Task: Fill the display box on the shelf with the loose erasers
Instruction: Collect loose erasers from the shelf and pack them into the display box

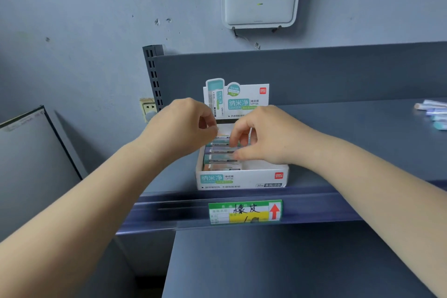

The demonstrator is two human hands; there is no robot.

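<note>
Seating erasers in the display box (pixel 242 178) on the shelf (pixel 338 133), the left hand (pixel 179 128) and right hand (pixel 263 138) curl fingertips onto the stacked row (pixel 219 151); press evenly, keeping it flush. More loose erasers (pixel 433 113) wait far right.

- display box (pixel 242 178): white card tray w/ teal print + small red logo, sits upright near front edge of grey shelf (pixel 350 143), tall printed back flap standing up behind it
- erasers in box (pixel 219 156): a row lying flat, stacked front-to-back in left half; sleeves teal, purple, orange-ish; right half partly hidden by hands, contents there unclear
- loose erasers (pixel 433 113): small cluster lying flat at far right of same shelf, well apart from box; pale purple/blue/teal sleeves, partly cut off by frame edge
</note>
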